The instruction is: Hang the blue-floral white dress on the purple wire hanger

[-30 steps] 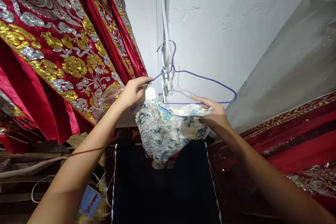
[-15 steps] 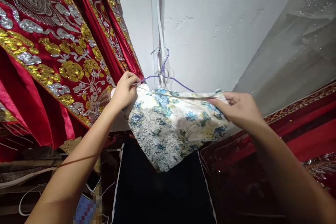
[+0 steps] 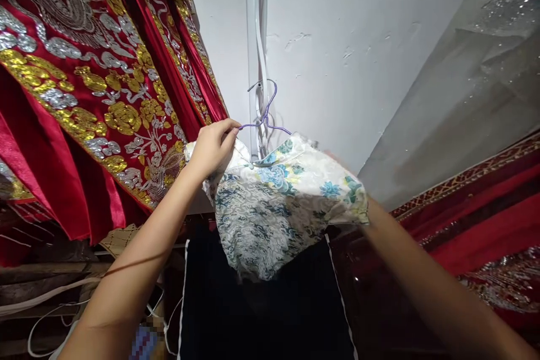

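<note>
A white garment with a blue, green and yellow flower print hangs over a thin purple wire hanger, whose hook sits on a white strap on the wall. My left hand pinches the hanger's left end together with the garment's edge. My right forearm reaches in from the lower right. My right hand is hidden behind the garment's right side, and its grip cannot be seen.
Red hangings with gold and silver embroidery fill the left. More red embroidered cloth lies at the right. A dark cloth with white edging hangs below. White cables and a phone lie at lower left. A white wall stands behind.
The garment has been pulled over the hanger, which now shows only at its hook and left shoulder. My right hand has slipped behind the garment's right side. My left hand holds its place.
</note>
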A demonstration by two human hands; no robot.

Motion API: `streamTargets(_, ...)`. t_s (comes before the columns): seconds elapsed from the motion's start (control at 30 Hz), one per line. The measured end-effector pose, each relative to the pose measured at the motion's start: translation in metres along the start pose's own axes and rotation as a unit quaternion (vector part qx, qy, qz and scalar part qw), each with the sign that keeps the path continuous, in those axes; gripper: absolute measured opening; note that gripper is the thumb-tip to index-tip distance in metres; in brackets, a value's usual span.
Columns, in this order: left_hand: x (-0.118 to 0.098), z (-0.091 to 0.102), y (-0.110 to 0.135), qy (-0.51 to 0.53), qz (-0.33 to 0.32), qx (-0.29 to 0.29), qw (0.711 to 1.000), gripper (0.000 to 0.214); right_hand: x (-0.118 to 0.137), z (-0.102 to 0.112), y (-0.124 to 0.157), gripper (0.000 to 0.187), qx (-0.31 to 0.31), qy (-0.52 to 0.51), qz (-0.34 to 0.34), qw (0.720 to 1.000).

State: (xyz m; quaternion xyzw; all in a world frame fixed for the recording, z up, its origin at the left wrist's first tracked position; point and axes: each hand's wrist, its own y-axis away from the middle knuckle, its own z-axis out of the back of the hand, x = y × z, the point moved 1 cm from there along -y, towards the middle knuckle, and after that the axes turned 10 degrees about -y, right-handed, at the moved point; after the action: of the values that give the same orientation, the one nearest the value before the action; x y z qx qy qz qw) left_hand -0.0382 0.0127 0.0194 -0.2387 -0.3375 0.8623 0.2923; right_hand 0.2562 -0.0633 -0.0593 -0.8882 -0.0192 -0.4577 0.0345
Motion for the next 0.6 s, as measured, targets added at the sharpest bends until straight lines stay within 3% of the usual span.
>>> streamTargets(0.07, -0.001, -0.002, -0.003, -0.018, -0.006, -0.024, 1.0, 0.023, 0.022, 0.003, 0.011, 0.05, -0.008, 0.026, -0.02, 0.999)
streamTargets(0.13, -0.007, -0.005, -0.011, -0.03, -0.023, -0.057, 0.998, 0.021, 0.043, 0.002, 0.025, 0.046, -0.019, 0.077, -0.024, 0.997)
streamTargets(0.3, -0.036, -0.007, -0.044, -0.025, -0.104, -0.095, 0.99, 0.021, 0.07, -0.005, 0.055, 0.035, -0.093, 0.098, 0.102, 0.986)
streamTargets(0.37, -0.049, -0.007, -0.046, -0.025, -0.184, -0.071, 0.98, 0.021, 0.069, -0.005, 0.062, 0.032, -0.057, 0.1, 0.106, 0.988)
streamTargets(0.47, -0.061, -0.011, -0.024, -0.035, -0.322, -0.05, 0.945, 0.026, 0.052, -0.007, 0.066, 0.035, 0.088, 0.193, 0.038, 0.977)
streamTargets(0.53, -0.062, -0.016, 0.001, -0.018, -0.362, -0.054, 0.931, 0.021, 0.035, -0.011, 0.061, 0.031, 0.133, 0.285, 0.035, 0.948)
streamTargets(0.6, -0.058, -0.021, 0.025, 0.033, -0.355, -0.069, 0.932, 0.013, 0.02, -0.019, 0.049, 0.028, 0.128, 0.368, 0.105, 0.915)
